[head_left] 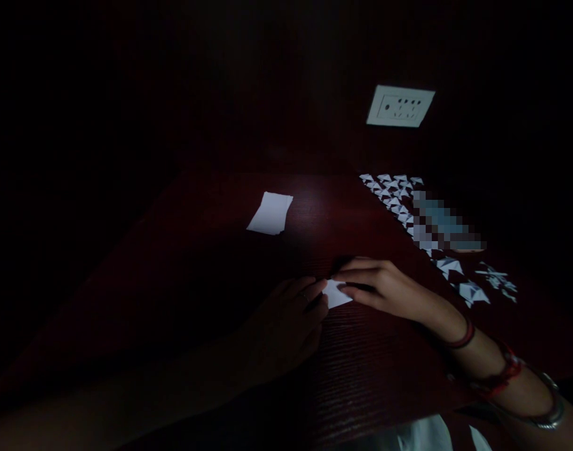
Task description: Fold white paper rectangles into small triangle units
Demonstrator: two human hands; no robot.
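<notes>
Bare arms (pixel 488 356) are being held over a dark red wooden table (pixel 357 388). One small, flat white paper (pixel 336 297) is being touched between the left hand (pixel 293 313) and right hand (pixel 385 288); whether it is being pinched cannot be told.

Small paper (pixel 335 295) on counter (pixel 324 241), toward near side, between left hand (pixel 299 310) and right hand (pixel 380 285), both touching it. Paper stack (pixel 271 213) farther back, left of small paper. Folded paper pieces (pixel 394 203) along right side, strung from far end toward right forearm, nearest ones just beyond it. Pixelated object (pixel 449 222) right of middle of that string. Paper scraps (pixel 498 279) right of nearest folded pieces. Wall socket (pixel 400 106) behind, above far end of folded pieces.
</notes>
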